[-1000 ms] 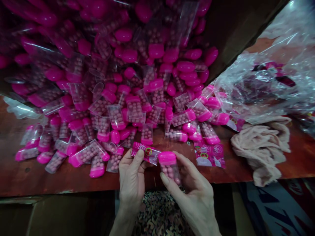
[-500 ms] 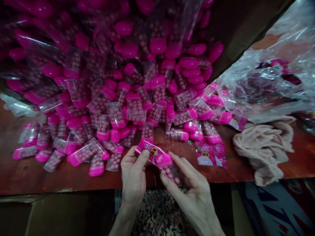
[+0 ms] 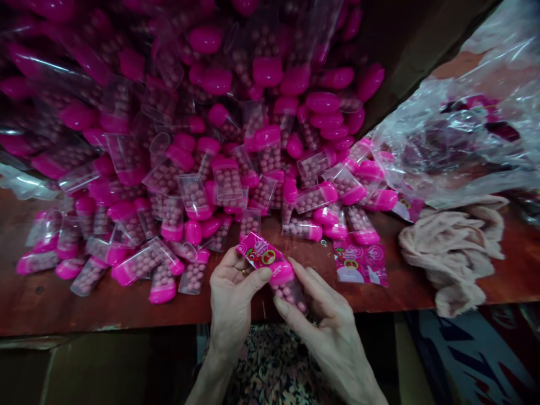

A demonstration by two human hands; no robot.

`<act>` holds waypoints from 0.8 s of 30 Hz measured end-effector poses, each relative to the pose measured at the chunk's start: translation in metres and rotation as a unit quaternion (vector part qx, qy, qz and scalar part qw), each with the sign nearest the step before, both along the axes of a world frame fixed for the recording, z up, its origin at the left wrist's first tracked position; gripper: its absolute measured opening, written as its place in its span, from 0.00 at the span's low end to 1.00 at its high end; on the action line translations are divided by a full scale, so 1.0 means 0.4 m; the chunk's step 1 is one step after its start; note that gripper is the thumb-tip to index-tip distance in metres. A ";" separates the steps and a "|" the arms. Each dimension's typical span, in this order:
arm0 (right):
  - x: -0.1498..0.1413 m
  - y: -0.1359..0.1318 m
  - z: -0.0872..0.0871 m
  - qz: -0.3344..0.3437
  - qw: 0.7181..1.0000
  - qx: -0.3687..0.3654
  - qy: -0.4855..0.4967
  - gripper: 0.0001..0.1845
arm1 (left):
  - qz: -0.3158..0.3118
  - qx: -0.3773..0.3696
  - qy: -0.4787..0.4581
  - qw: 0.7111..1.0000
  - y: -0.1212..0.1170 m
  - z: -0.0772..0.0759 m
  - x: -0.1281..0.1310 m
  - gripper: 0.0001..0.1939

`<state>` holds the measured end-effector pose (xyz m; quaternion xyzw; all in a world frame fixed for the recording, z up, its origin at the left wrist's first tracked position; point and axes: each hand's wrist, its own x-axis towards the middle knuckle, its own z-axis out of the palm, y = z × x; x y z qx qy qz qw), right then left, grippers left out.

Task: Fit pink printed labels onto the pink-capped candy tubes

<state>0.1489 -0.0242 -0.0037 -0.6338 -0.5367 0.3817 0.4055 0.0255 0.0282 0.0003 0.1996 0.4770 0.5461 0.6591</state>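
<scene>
Low over the table's front edge, my right hand (image 3: 323, 323) grips a clear candy container (image 3: 291, 295) with a pink cap and pink balls inside. My left hand (image 3: 236, 295) pinches a printed pink label sleeve (image 3: 259, 250), its thumb lying near the capped end of the container. The sleeve overlaps the cap; how far it goes around is hard to tell. Just beyond my hands lies a heap of similar pink-capped containers (image 3: 228, 180). To the right of them, more printed labels (image 3: 360, 263) lie flat on the table.
The heap spills from a dark box (image 3: 405, 84) onto the reddish-brown tabletop (image 3: 248, 309). On the right are a crumpled beige cloth (image 3: 451, 247) and clear plastic bags (image 3: 472, 135) with pink printed pieces inside. A printed sack (image 3: 468, 349) is below the table edge.
My left thumb has slid along the label sleeve toward the cap, and the sleeve's printed face shows more. My right hand keeps its grip on the container. The view has shifted slightly.
</scene>
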 end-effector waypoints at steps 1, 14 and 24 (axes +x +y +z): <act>0.002 0.000 -0.002 0.002 1.000 -0.004 0.013 0.23 | -0.012 -0.001 0.001 1.000 0.000 0.001 0.000 0.16; 0.013 0.016 0.004 -0.058 0.957 -0.098 0.265 0.35 | -0.116 0.020 -0.073 0.990 -0.008 -0.012 -0.004 0.21; 0.002 0.018 0.009 -0.069 0.956 -0.096 0.269 0.35 | -0.148 -0.027 -0.089 0.985 0.001 -0.022 -0.012 0.25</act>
